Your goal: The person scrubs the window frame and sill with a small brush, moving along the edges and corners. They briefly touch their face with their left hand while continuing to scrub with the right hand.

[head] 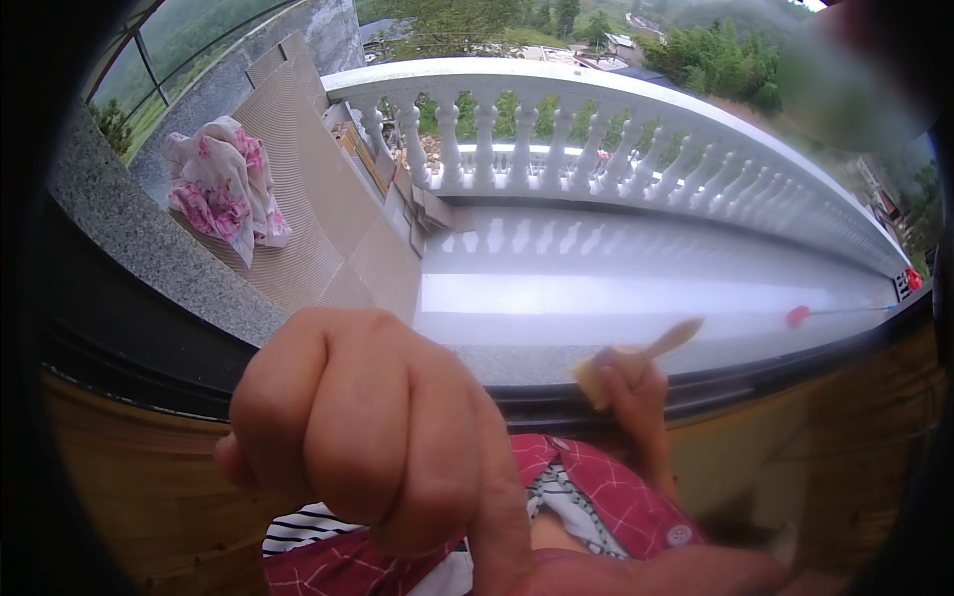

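My left hand [373, 425] is raised very close to the camera, with its fingers curled into a fist and one finger running down toward the bottom edge. Nothing shows in it; its palm is hidden. My right hand [639, 391] grips a brush [630, 359] lower down, to the right of my body. The brush has a wooden handle pointing up and right and pale bristles pointing down and left. It is over a black window or door frame [700, 395] and looks slightly blurred. Below lies my dark red checked garment [611, 477] with buttons.
A white floral cloth [223, 186] lies on ridged beige panels [298, 201] at left. Beyond the stone sill [179, 238] stretches a shiny balcony floor [551, 294] with a white balustrade [522, 141]. A long-handled tool with a red head [797, 316] and stacked tile pieces [417, 212] lie there.
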Motion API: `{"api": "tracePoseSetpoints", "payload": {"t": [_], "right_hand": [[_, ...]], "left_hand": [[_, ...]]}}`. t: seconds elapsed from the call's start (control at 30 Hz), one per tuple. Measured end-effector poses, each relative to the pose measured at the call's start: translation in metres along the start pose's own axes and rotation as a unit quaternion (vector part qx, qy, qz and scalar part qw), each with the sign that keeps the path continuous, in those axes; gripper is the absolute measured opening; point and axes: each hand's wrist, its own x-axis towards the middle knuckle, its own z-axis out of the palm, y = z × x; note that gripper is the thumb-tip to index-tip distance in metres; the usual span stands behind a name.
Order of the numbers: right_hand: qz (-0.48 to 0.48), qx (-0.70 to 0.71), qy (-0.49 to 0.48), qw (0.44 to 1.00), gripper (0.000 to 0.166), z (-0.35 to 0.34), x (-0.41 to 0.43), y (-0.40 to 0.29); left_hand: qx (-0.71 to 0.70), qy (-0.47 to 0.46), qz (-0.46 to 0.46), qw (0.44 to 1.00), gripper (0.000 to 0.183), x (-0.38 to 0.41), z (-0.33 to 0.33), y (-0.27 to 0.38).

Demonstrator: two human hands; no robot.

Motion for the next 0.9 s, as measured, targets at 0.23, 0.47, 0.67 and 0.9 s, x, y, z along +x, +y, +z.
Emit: {"api": "tracePoseSetpoints", "payload": {"t": [0.23, 0.47, 0.67, 0.9], "right_hand": [[-0.008, 0.013, -0.005, 1.0, 0.035, 0.001, 0.001, -0.001], [0.001, 0.007, -0.007, 1.0, 0.035, -0.002, -0.001, -0.004], [-0.008, 0.005, -0.021, 1.0, 0.034, 0.001, 0.001, -0.007], [-0.009, -0.01, -0.014, 1.0, 0.033, -0.004, 0.003, -0.017]], "left_hand": [[0.019, -0.018, 0.005, 1.0, 0.03, 0.0, 0.0, -0.002], [0.035, -0.044, 0.001, 0.998, 0.036, 0.002, 0.002, -0.002], [0.139, -0.092, 0.001, 0.986, 0.042, -0.002, 0.005, 0.0], [0.249, -0.275, 0.047, 0.927, 0.038, -0.033, -0.013, 0.013]]}}
